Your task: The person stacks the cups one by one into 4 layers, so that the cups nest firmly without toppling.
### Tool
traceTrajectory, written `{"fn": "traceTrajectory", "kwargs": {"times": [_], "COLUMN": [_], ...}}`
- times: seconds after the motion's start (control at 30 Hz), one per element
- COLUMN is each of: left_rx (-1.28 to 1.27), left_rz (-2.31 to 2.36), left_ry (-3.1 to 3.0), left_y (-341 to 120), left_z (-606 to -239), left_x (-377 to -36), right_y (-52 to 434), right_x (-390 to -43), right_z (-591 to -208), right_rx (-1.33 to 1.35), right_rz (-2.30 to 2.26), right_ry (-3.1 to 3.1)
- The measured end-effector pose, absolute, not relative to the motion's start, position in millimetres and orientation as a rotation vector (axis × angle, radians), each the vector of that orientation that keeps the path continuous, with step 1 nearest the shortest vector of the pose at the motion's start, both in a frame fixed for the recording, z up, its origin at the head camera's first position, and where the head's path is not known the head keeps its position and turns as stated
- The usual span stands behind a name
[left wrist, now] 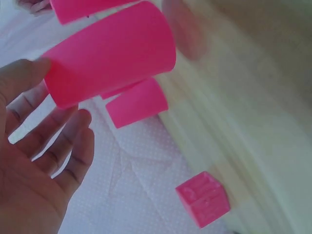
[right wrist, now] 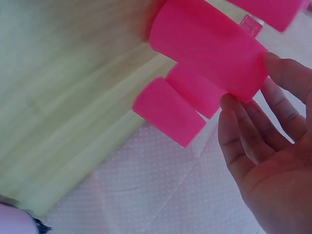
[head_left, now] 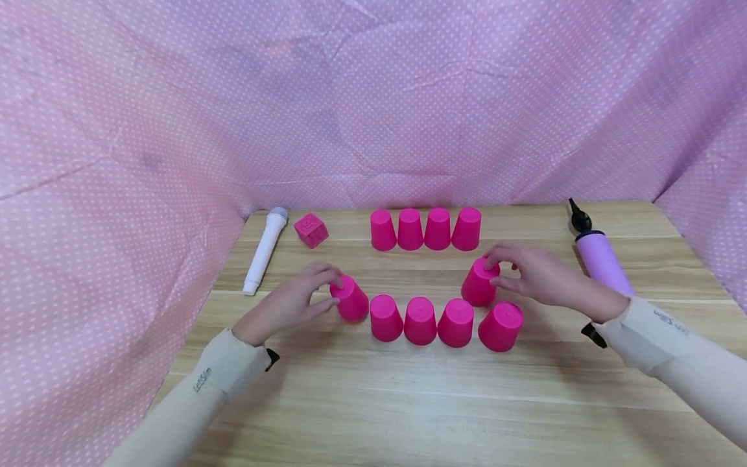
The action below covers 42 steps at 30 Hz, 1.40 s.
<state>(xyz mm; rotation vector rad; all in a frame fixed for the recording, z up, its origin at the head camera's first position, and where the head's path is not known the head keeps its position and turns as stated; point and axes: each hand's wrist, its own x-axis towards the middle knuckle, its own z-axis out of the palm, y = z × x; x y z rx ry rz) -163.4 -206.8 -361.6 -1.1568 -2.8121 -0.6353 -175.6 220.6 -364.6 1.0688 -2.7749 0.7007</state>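
My left hand point(head_left: 286, 305) pinches the narrow top end of an upside-down pink cup point(head_left: 353, 302), thumb on one side and fingers on the other. This cup leans slightly, at the left end of the front row. With thumb and fingertips, my right hand point(head_left: 543, 275) grips another upside-down pink cup point(head_left: 478, 287) by its top. That one is behind the right end of the front row. Between and in front of the hands, several more pink cups point(head_left: 420, 322) stand upside down side by side; the rightmost cup point(head_left: 502, 327) sits a little apart.
Farther back stands a second row of several upside-down pink cups point(head_left: 410, 230). A pink cube point(head_left: 312, 231) and a white microphone point(head_left: 266, 251) lie at the back left. On the right is a purple hand pump point(head_left: 602, 263) with a black nozzle. Dotted pink cloth point(head_left: 373, 104) hangs behind the wooden table point(head_left: 373, 408).
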Motion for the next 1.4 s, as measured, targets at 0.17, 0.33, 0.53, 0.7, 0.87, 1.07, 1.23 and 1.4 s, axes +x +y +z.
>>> {"fn": "traceTrajectory", "kwargs": {"times": [0.17,0.33,0.53,0.7,0.87,1.07,1.23,1.4], "left_rx": [-1.132,-1.092,-1.007,-0.969,-0.938,-0.92,-0.916,-0.915], "left_rz": [-0.564,-0.481,-0.46,-0.444,-0.477,-0.5,-0.491,-0.496], "left_ry": [-2.759,-2.845,-2.998,-3.04,-3.071,-3.082,-3.079,-3.067], "left_y": [-191,-165,-144,-139,-137,-134,-133,-134], "left_z": [-358,-362,-365,-366,-367,-366,-367,-368], "left_x": [-196,-228,-251,-259,-263,-263,-262,-262], "right_y": [201,172,145,131,120,110,105,103], "right_x": [-197,-225,-248,-258,-261,-265,-265,-265], "right_z": [-353,-350,-354,-358,-359,-363,-363,-362], "right_rx": [1.119,1.175,1.22,1.174,1.115,1.119,1.11,1.089], "right_rz": [0.591,0.569,0.616,0.625,0.654,0.609,0.554,0.548], "right_ry": [-2.774,-2.802,-2.849,-2.904,-2.96,-2.926,-2.916,-2.916]}}
